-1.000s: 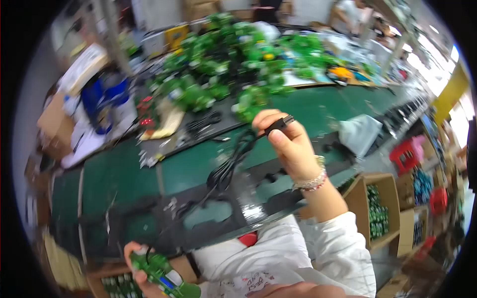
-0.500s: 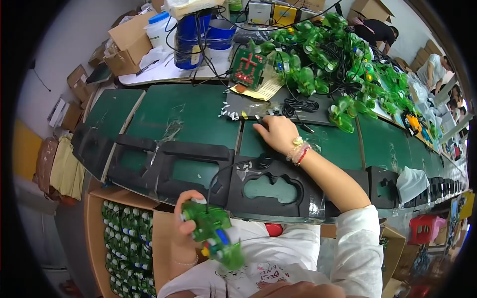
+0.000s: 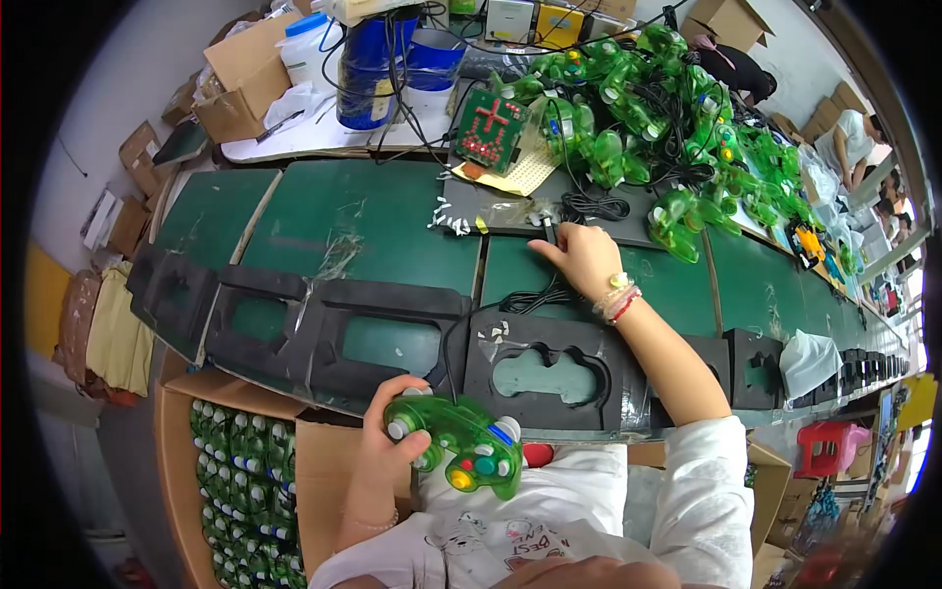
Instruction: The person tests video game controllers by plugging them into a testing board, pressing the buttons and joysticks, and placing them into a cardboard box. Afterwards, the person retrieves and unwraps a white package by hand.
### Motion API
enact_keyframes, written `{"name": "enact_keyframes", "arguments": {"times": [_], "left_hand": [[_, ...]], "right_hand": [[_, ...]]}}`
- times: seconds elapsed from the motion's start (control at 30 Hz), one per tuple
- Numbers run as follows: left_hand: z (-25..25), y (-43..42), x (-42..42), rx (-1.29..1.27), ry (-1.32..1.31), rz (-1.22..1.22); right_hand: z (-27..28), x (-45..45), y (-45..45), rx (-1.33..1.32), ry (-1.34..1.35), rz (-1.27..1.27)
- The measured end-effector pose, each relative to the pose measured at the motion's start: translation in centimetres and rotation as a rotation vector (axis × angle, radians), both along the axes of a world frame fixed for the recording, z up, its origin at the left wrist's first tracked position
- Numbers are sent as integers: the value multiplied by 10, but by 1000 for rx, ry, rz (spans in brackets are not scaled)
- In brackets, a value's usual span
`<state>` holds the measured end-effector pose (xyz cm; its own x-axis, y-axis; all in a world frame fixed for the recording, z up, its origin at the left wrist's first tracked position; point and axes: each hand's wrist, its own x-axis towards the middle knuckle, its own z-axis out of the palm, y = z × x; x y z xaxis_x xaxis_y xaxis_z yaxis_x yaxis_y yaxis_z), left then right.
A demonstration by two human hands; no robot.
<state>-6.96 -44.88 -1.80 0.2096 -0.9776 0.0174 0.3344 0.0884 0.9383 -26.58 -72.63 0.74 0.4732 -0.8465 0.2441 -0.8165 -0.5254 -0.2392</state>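
My left hand (image 3: 386,444) is wrapped round the left grip of a translucent green game controller (image 3: 453,432). Its face, with yellow, red and teal buttons, is turned up over my lap. From the controller a black cable (image 3: 535,299) runs up to a loose bundle on the green work surface. My right hand (image 3: 587,263) is at the edge of a dark mat, its thumb and fingers closed on a cable plug (image 3: 549,232), partly hidden. Just behind it stands a green circuit board (image 3: 491,133) with red lights lit. In front lies a black foam holder (image 3: 481,378) with a controller-shaped cutout.
Many green controllers (image 3: 618,157) with cables are heaped at the back right. More foam holders (image 3: 329,294) line the front edge. Below left, a cardboard box (image 3: 177,442) holds rows of controllers. Another person (image 3: 844,142) is at the far right.
The controller in my left hand has turned from a tilted, blurred pose to face up, and moved slightly right. My right hand has shifted a little right with the plug.
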Motion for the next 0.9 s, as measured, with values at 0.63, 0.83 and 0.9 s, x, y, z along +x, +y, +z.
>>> {"name": "enact_keyframes", "arguments": {"times": [0.63, 0.83, 0.9], "left_hand": [[8, -5, -12, 52, 123, 23], [7, -8, -13, 57, 162, 0], [6, -9, -14, 58, 174, -10]], "right_hand": [[-30, -7, -12, 1386, -1132, 45], [-13, -5, -3, 1385, -1152, -18], [-18, -7, -5, 1385, -1156, 46]]}}
